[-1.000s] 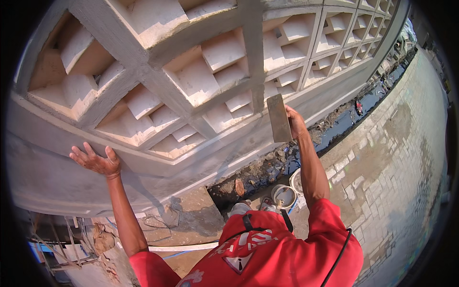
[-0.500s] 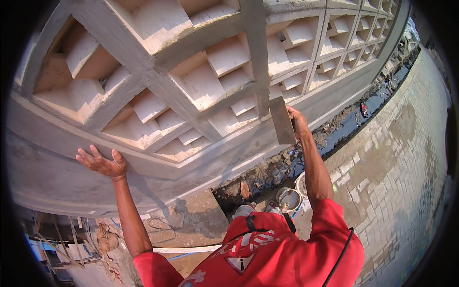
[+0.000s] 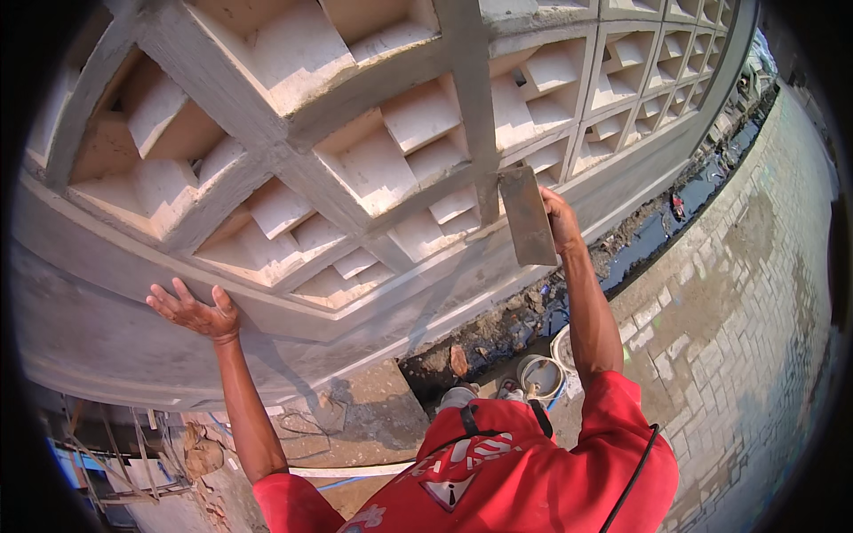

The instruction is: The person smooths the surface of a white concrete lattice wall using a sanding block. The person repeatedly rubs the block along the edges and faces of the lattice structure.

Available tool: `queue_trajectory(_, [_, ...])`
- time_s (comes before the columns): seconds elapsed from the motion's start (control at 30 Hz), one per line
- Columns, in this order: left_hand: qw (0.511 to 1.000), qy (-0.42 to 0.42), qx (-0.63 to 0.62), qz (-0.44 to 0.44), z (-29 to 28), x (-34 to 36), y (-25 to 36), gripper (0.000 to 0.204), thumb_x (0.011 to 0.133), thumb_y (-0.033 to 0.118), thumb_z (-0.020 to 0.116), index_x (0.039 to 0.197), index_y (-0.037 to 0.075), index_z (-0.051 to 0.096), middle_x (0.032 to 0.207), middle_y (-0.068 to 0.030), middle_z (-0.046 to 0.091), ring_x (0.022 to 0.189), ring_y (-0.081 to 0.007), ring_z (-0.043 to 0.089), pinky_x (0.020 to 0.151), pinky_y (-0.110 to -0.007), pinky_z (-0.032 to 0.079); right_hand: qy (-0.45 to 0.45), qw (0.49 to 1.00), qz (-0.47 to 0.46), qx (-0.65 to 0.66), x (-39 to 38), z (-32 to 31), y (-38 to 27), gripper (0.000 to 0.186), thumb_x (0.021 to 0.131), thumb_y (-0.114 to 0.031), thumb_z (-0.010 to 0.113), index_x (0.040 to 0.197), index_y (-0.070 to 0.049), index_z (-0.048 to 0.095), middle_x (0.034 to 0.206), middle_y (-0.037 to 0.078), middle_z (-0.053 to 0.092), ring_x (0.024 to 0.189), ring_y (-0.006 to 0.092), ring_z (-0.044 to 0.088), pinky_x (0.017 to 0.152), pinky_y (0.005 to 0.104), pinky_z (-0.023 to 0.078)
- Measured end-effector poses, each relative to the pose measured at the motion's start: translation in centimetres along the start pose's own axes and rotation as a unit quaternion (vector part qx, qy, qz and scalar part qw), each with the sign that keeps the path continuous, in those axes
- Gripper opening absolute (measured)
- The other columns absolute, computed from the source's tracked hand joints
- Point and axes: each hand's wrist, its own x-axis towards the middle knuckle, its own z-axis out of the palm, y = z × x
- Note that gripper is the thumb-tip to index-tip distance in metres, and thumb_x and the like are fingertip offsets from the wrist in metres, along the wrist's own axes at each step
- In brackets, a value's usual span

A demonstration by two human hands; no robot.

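Note:
My left hand is spread with fingers apart at the smooth grey ledge below a pale breeze-block wall. My right hand grips a flat rectangular plastering float, held upright against or just in front of a grey vertical band between the openwork blocks; whether it touches cannot be told. The wall's recessed blocks and grey crossing joints fill the upper view.
A drain with dark water and rubble runs along the wall's foot. Two pails stand near my feet. A paved path lies right; a concrete slab and wooden sticks lie lower left.
The float in my right hand has risen slightly along the band since the last frame. My left hand sits a little further right and lower in view, as the wall also shifts slightly.

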Motion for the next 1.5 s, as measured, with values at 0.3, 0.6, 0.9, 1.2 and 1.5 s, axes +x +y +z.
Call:
queue_trajectory(0.3, [1.0,0.002,-0.002,0.003,0.0,-0.1,-0.2,0.063,0.092,0.05,0.043,0.144,0.014,0.036,0.153,-0.0176,0.025,0.142,-0.0393,0.017,0.114,-0.055,0.018,0.012,0.999,-0.013,0.031,-0.3,1.0,-0.5,0.05,0.067,-0.005,0.043,0.114,0.003,0.058,0.096,0.007,0.063,0.077,0.0121,0.061,0.067,0.0235,0.052])
queue_trajectory(0.6, [1.0,0.002,-0.003,0.004,0.2,0.2,-0.1,0.064,0.092,0.05,0.044,0.144,0.013,0.035,0.153,-0.0174,0.023,0.142,-0.0399,0.016,0.114,-0.056,0.018,-0.006,0.952,0.015,0.305,-6.2,-2.2,4.6,0.038,0.09,-0.015,0.049,0.123,0.001,0.055,0.109,0.014,0.065,0.089,0.0227,0.067,0.074,0.0353,0.058])
queue_trajectory(0.9, [0.998,0.032,-0.022,0.054,0.6,0.1,-0.2,0.066,0.092,0.05,0.053,0.139,0.006,0.043,0.148,-0.0203,0.031,0.139,-0.0405,0.023,0.111,-0.055,0.024,0.135,0.896,-0.014,0.423,-21.8,-13.4,15.9,0.034,0.094,-0.017,0.05,0.123,0.0,0.056,0.112,0.014,0.065,0.095,0.0248,0.067,0.08,0.0393,0.057])
queue_trajectory(1.2, [0.998,0.014,0.005,0.056,1.2,-0.5,-1.0,0.07,0.095,0.051,0.045,0.14,-0.002,0.036,0.149,-0.0225,0.026,0.141,-0.0394,0.018,0.113,-0.056,0.016,0.302,0.872,0.129,0.363,-36.4,-19.1,21.8,0.035,0.094,-0.02,0.053,0.124,-0.003,0.056,0.114,0.012,0.065,0.097,0.0232,0.067,0.086,0.0399,0.055])
queue_trajectory(1.5, [0.996,0.04,-0.041,0.067,1.7,-1.3,-3.2,0.067,0.095,0.047,0.048,0.136,-0.005,0.039,0.145,-0.0255,0.03,0.138,-0.0422,0.021,0.11,-0.059,0.02,0.392,0.847,0.183,0.31,-30.7,-17.8,24.8,0.032,0.095,-0.021,0.055,0.121,-0.003,0.056,0.109,0.013,0.066,0.091,0.0223,0.067,0.079,0.037,0.058])
